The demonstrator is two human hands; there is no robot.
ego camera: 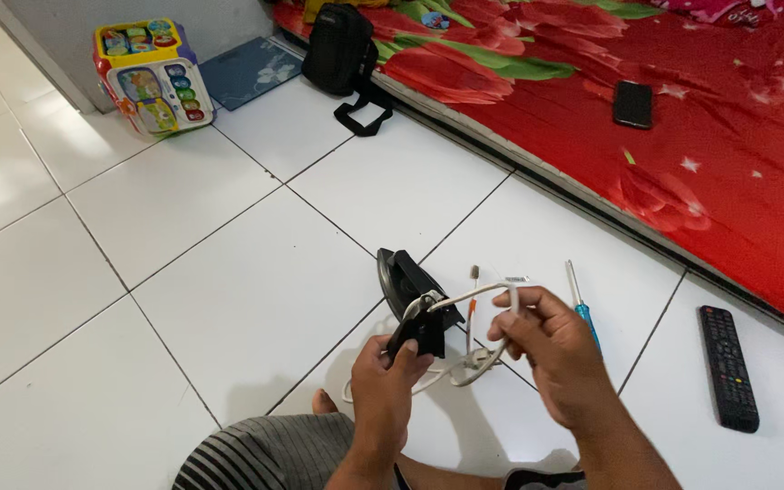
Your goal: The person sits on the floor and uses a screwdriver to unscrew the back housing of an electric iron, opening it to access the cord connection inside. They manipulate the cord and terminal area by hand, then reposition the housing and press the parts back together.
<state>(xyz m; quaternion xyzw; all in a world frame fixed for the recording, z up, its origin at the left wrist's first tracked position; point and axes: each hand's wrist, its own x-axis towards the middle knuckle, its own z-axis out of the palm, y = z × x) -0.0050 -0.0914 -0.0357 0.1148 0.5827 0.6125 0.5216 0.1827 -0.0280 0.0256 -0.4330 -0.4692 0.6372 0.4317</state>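
A black clothes iron (403, 277) stands on the white tiled floor in front of me. My left hand (390, 381) grips the black plug end (419, 334) of its cord. My right hand (551, 349) pinches the white cord (474, 292), which arches between both hands and loops down to the floor. A toothbrush (474, 299) lies behind the cord. To the right of my right hand lies a screwdriver with a blue handle (581, 304).
A black remote control (728, 367) lies on the floor at the right. A red flowered mattress (682, 118) carries a dark phone (633, 104). A black bag (342, 54), a blue scale (251, 71) and a colourful toy cube (151, 77) stand at the back. My striped shorts (265, 458) show at the bottom.
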